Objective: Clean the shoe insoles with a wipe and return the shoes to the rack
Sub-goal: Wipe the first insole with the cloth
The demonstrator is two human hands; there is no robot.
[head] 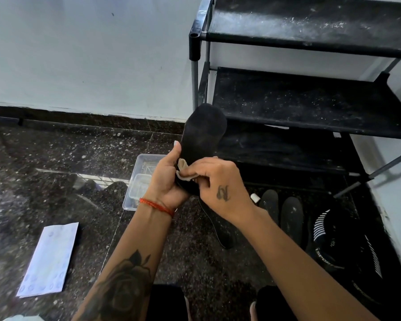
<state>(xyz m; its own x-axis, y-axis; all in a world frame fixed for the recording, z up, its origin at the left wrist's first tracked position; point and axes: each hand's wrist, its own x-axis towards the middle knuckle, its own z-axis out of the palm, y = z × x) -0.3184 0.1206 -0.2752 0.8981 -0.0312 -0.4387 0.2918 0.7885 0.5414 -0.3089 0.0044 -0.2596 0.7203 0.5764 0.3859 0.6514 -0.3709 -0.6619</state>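
The person's left hand (166, 179) grips a black insole (200, 140) by its near end, fingers curled round it so that it stands upright in mid-scene, just in front of the black shoe rack (310, 98). The right hand (220, 186) pinches a crumpled, soiled wipe (183, 170) against the lower part of the insole, fingers together on the cloth. The wiping step looks to be under way, with the upper half of the insole showing dull patches (whether dirt or wear, the view cannot say).

On the dark speckled floor to the right lie two more dark insoles (280, 212) side by side, and beside them, at the near right, black sports shoes with white stripes (340, 246). Another dark piece lies on the floor (222, 235) under the right wrist; it may be a further insole, partly hidden. Whether those floor insoles are already cleaned cannot be told.

The rack's shelves are dusty and carry no shoes, so the return step appears wholly undone. A clear plastic tray (139, 179) sits on the floor behind the left hand, and a flat white packet (50, 260) lies at the near left.

As a judgement, the task is around its middle: cleaning continues, refitting and racking remain.
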